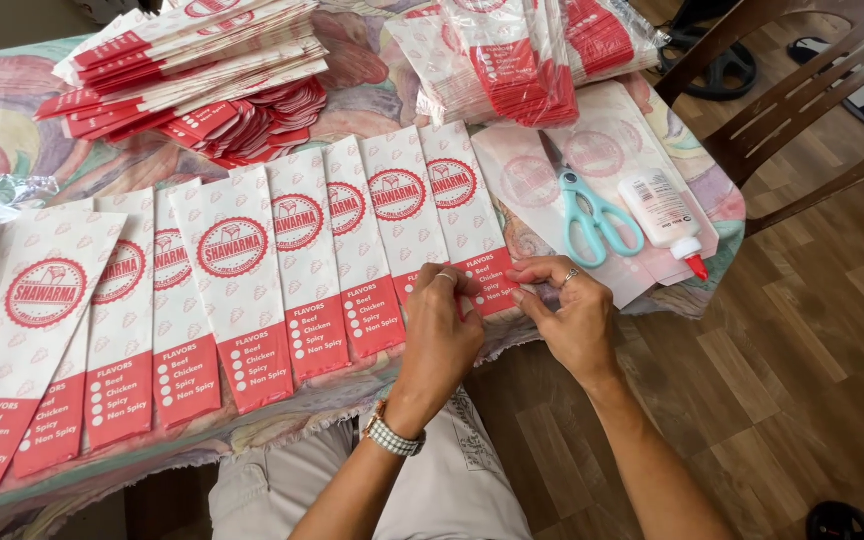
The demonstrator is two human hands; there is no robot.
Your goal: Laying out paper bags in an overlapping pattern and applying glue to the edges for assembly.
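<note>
Fingers of left hand and right hand pinching red bottom edge of rightmost paper sleeve, both grasping, not released. Judging: keeping fold straight, thumbs pressing evenly, would be serving well. Sleeve lying flat at table's near edge, white with red round emblem, overlapping row of like sleeves. Turquoise scissors and glue bottle lying just beyond right hand.

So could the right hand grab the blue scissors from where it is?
Probably yes. The right hand rests on the end paper bag, and the scissors lie just beyond it on the table, with nothing between them. Only the glue bottle lies beside them.
</note>
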